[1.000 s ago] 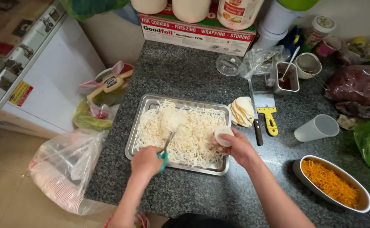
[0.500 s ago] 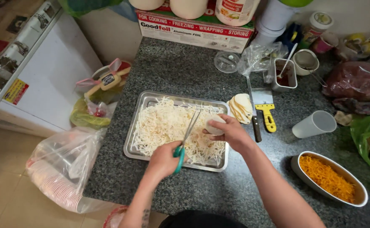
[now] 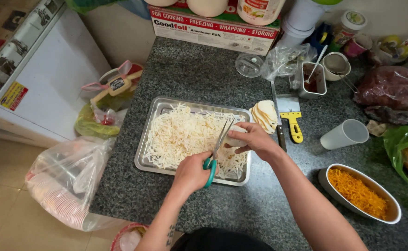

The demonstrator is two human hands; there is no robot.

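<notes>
Over the tray: your two hands meet above the right half of the shallow rectangular metal tray point(image 3: 144, 149), which sits on the dark speckled stone bench point(image 3: 204, 76).
Left hand: your left hand point(image 3: 191, 173) is clamped through the teal handles of the steel-bladed scissors point(image 3: 217, 148); the blades point up and away from you, slightly parted.
Right hand: your right hand point(image 3: 253, 138) is closed around a pale folded stack of thin white sheets point(image 3: 234, 138), held just at the blade tips.
What has changed: half a second ago the scissors lay lower and flatter over the tray; now they are raised steeply against the stack, and your right hand has drawn nearer the blades. You look set for another cut.
In the tray: a loose heap of white shredded strips point(image 3: 180, 135) covers most of it.
Nearby: uncut pale round sheets point(image 3: 264, 114) lie just right of the tray, beside a yellow-handled scraper point(image 3: 292, 121); a white oval dish of orange shreds point(image 3: 360, 193) stands well apart.
</notes>
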